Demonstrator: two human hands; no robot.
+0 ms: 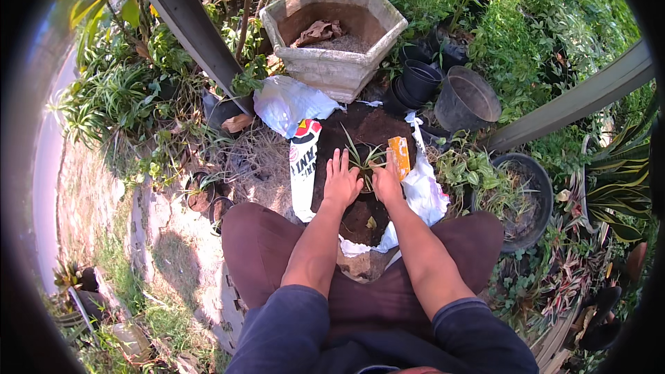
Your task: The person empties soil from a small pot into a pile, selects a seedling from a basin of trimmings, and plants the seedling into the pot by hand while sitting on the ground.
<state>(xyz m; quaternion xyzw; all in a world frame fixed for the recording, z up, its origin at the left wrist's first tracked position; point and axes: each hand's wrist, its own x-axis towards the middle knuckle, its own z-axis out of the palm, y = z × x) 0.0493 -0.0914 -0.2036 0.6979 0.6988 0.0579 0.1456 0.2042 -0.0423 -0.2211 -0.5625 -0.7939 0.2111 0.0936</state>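
Note:
A small spiky-leaved plant (364,158) stands in a dark round pot between my hands, on a bed of dark soil (332,140) spread over an opened plastic sack (304,176). My left hand (342,179) is at the pot's left side, fingers extended, with nothing visible in it. My right hand (385,179) is at the right side, its fingertips by the plant's lower leaves; whether they pinch a leaf or press the soil cannot be seen. An orange and white block-like object (399,158) lies on the soil just beyond my right hand. The pot's rim is partly hidden by leaves and fingers.
A hexagonal concrete planter (332,67) stands beyond the soil. Stacked black plastic pots (418,80) and a larger empty black pot (467,98) are at the right. A round tub with plants (540,197) sits near my right knee. Small pots (200,195) lie left; metal posts (192,26) slant in.

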